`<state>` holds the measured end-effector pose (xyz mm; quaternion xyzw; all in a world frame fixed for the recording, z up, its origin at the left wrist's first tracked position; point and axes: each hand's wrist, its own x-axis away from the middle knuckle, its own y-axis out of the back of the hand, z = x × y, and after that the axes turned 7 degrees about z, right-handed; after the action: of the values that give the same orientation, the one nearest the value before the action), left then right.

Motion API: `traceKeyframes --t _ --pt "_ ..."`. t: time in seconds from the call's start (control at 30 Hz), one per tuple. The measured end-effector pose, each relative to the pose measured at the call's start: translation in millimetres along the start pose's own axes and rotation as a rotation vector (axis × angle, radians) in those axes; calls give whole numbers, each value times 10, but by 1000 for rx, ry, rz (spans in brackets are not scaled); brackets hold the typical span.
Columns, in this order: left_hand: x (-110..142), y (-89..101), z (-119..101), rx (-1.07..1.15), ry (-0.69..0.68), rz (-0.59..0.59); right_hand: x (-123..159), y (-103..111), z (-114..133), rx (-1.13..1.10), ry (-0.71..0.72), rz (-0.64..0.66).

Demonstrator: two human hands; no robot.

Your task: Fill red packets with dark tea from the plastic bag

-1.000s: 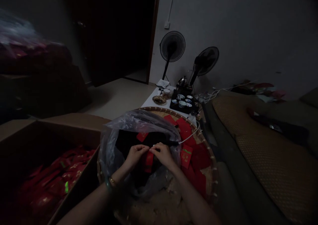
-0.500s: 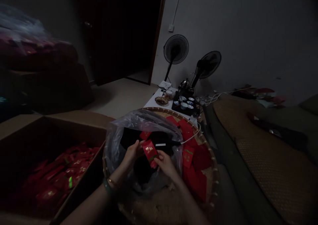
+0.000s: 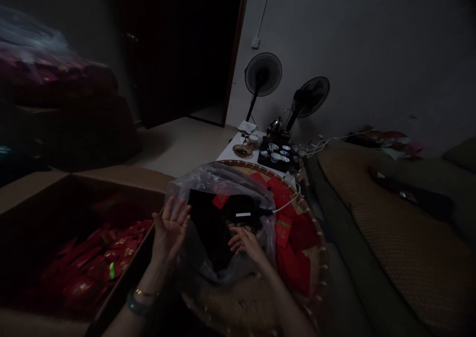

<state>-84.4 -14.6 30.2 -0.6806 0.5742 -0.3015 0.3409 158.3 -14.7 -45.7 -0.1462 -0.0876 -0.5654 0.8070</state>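
My left hand (image 3: 171, 230) is raised beside the cardboard box (image 3: 119, 183), palm showing, fingers spread, with nothing in it. Inside the box lie many red packets (image 3: 85, 265) with gold marks; a reddish blur (image 3: 107, 204) shows above them near the back wall. My right hand (image 3: 245, 242) hovers over the clear plastic bag (image 3: 208, 175), fingers apart and slightly curled, holding nothing visible. Black cloth-like material (image 3: 208, 225) lines the bag, and small brownish pieces (image 3: 240, 225) show close to my right fingertips. One red packet (image 3: 220, 200) rests on the black material.
A round woven tray (image 3: 323, 272) holds the bag and several red packets (image 3: 283, 230). A black device with a white label (image 3: 243, 215) and a white cable lies across the bag. Beyond stand a tea tray (image 3: 269, 164) with cups and two fans (image 3: 263, 74). A sofa (image 3: 372, 218) is right.
The red packet that both hands held has left them. My left hand has moved left and opened toward the box; my right hand stays over the bag. A red blur appears in the box.
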Motion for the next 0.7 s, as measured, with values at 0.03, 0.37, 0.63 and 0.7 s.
traceKeyframes --t 0.03,0.37,0.63,0.7 --pt "-2 -6 49 -109 34 28 -11 -2 -25 26 -7 -10" --pt "-826 -244 1003 -1665 20 448 83 -47 -107 313 60 -22" --pt "-1201 -178 1244 -1668 90 377 162 11 -84 427 139 -29" --pt "-1263 -157 1198 -1638 109 387 180 10 -62 447 142 -25"
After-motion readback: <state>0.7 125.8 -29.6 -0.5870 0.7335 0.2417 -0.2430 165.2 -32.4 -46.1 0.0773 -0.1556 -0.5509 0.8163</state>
